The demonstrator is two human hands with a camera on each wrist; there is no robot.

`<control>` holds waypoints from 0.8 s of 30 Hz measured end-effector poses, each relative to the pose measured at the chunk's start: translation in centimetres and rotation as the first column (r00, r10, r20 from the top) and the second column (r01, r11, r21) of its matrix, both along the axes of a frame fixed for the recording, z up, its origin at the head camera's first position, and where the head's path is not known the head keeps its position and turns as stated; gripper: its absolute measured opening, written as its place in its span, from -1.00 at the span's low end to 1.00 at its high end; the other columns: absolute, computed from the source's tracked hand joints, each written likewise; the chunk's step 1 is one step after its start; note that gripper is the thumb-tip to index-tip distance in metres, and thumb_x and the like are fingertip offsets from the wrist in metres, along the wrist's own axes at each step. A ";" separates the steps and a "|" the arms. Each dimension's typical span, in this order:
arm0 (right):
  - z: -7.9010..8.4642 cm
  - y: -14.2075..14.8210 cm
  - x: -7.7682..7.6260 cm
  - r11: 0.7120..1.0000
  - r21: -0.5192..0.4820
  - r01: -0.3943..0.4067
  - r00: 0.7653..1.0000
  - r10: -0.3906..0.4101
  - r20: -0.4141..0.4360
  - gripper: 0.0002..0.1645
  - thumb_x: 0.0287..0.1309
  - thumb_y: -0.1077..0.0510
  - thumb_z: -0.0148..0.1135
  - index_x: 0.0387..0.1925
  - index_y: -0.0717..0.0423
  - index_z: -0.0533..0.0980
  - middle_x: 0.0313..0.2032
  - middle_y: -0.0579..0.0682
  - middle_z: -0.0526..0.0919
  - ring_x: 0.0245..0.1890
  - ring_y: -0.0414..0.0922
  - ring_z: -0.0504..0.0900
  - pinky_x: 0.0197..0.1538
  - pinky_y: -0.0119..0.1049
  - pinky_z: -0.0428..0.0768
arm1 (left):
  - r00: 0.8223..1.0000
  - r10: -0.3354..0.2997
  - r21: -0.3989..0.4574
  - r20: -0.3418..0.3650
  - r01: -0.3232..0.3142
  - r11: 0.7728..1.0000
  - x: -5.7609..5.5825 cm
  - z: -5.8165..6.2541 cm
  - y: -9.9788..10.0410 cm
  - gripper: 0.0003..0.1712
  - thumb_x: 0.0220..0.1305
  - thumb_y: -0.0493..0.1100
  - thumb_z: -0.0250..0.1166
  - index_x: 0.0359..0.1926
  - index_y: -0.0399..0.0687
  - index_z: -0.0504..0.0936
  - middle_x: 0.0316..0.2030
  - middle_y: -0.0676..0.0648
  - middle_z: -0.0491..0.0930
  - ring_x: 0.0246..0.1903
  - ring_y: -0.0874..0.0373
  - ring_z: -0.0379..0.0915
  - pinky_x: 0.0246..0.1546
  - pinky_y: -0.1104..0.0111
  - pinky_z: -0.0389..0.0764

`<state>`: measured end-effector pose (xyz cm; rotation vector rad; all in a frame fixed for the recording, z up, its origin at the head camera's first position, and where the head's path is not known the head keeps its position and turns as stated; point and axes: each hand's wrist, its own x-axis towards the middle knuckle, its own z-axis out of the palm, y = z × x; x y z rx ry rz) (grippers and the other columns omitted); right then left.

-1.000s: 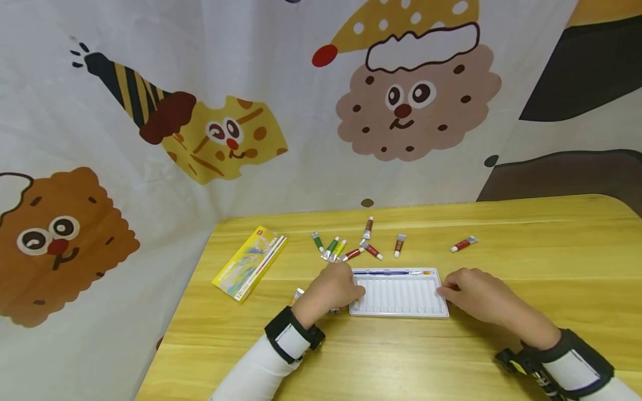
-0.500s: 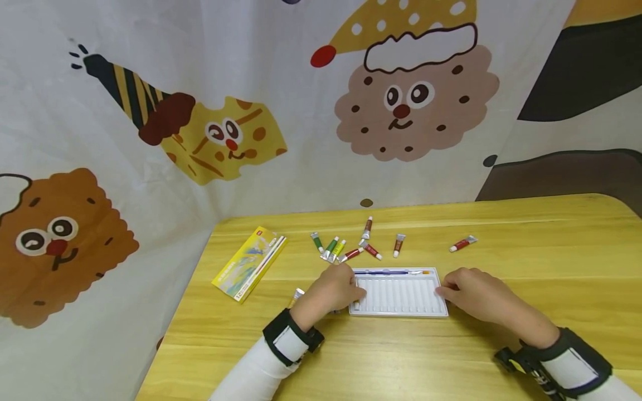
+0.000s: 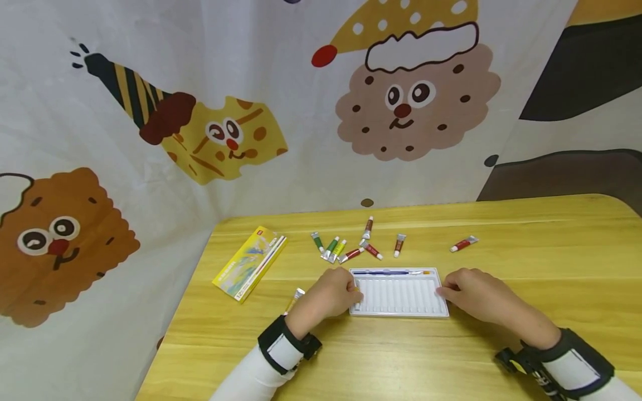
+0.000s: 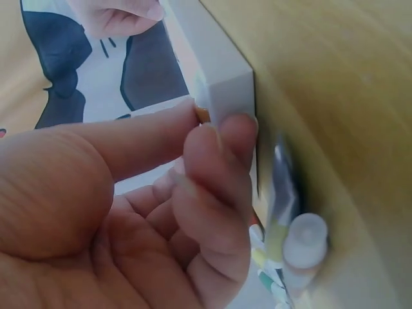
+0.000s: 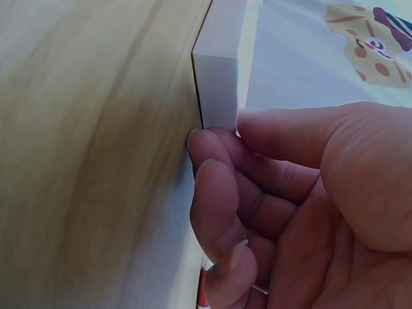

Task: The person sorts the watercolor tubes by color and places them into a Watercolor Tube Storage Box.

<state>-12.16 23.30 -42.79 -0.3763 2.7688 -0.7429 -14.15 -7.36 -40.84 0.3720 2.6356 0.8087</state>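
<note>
On the worktop (image 3: 541, 239) a white tray (image 3: 401, 299) lies flat between the person's hands. The left hand (image 3: 328, 292) pinches its left end, thumb over the rim and fingertips at the outer wall; the right hand (image 3: 484, 295) holds the opposite end likewise between thumb and fingers. A blue paintbrush (image 3: 386, 273) rests in the tray's far groove, above a row of narrow slots. Beyond the tray, small paint tubes (image 3: 353, 254) in green, yellow, red and brown lie scattered, a red tube (image 3: 463, 244) well apart on the right. A yellow box (image 3: 249, 264) sits at the left, and another tube (image 3: 295, 299) lies beside the left wrist, partly hidden.
</note>
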 end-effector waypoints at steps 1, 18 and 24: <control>0.0 0.0 0.0 1.000 0.001 0.000 1.000 0.000 0.001 -0.69 0.40 0.12 0.34 -0.50 -0.01 0.52 -0.63 -0.16 0.27 -0.61 -0.19 0.30 -0.48 -0.34 0.17 | 1.000 0.000 0.007 -0.003 0.000 1.000 0.0 0.0 0.0 -0.50 0.36 -0.15 0.44 -0.68 -0.05 0.41 -0.68 0.07 0.28 -0.65 0.21 0.27 -0.62 0.39 0.23; -0.1 0.1 0.1 1.000 -0.005 0.006 1.000 -0.006 0.010 -0.68 0.40 0.11 0.34 -0.52 -0.01 0.52 -0.64 -0.16 0.26 -0.61 -0.18 0.29 -0.48 -0.35 0.16 | 0.999 0.035 0.050 0.001 -0.035 0.998 -0.2 -0.1 0.1 -0.58 0.21 -0.20 0.58 -0.61 -0.11 0.50 -0.63 0.03 0.38 -0.65 0.21 0.31 -0.65 0.42 0.27; -0.1 0.1 0.0 1.000 -0.005 0.008 1.000 -0.008 0.016 -0.67 0.41 0.10 0.33 -0.52 -0.02 0.50 -0.63 -0.16 0.26 -0.61 -0.18 0.29 -0.47 -0.35 0.16 | 0.999 0.032 0.044 0.016 -0.032 0.999 -0.4 0.0 0.1 -0.60 0.19 -0.24 0.58 -0.60 -0.12 0.52 -0.64 0.01 0.40 -0.68 0.20 0.31 -0.67 0.43 0.26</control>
